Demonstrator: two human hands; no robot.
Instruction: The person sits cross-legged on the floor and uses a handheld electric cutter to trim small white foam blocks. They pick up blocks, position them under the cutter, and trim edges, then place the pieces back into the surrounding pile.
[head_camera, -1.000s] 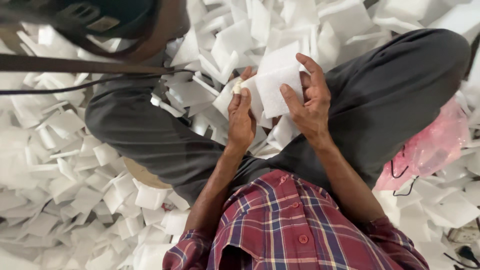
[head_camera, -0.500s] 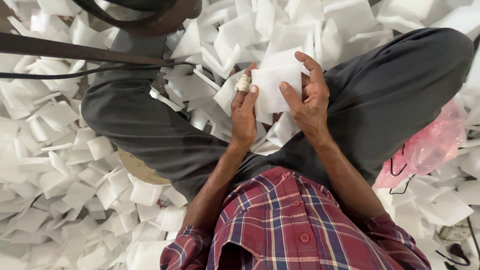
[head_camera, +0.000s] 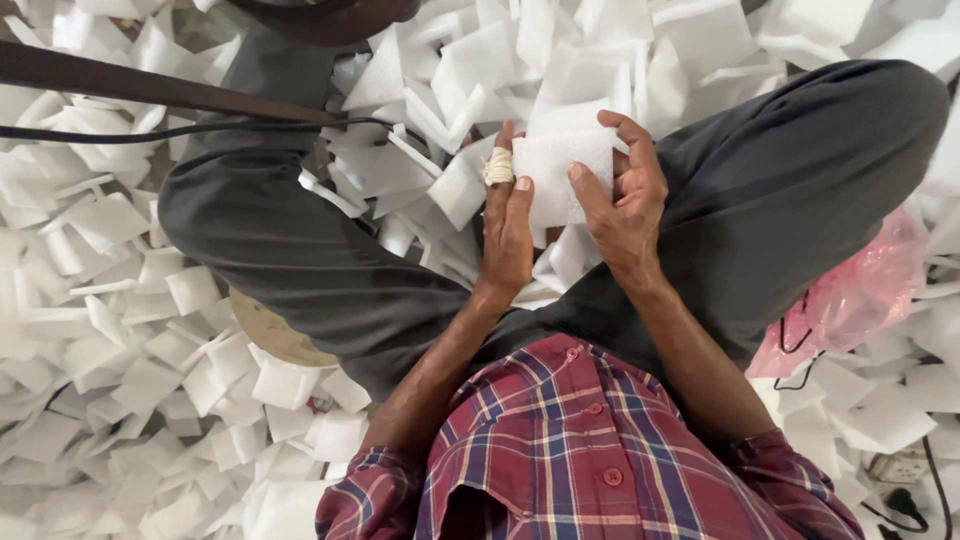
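The floor is almost wholly hidden under a loose heap of white foam sheets, lying flat, tilted and overlapping; only a grey patch of it shows far above the round tan disc. That disc lies on the floor among the sheets. Just below and right of the disc, a small red scrap sits between sheets. Well to the right of the disc lies a crumpled pink plastic bag, and lower still a black cable.
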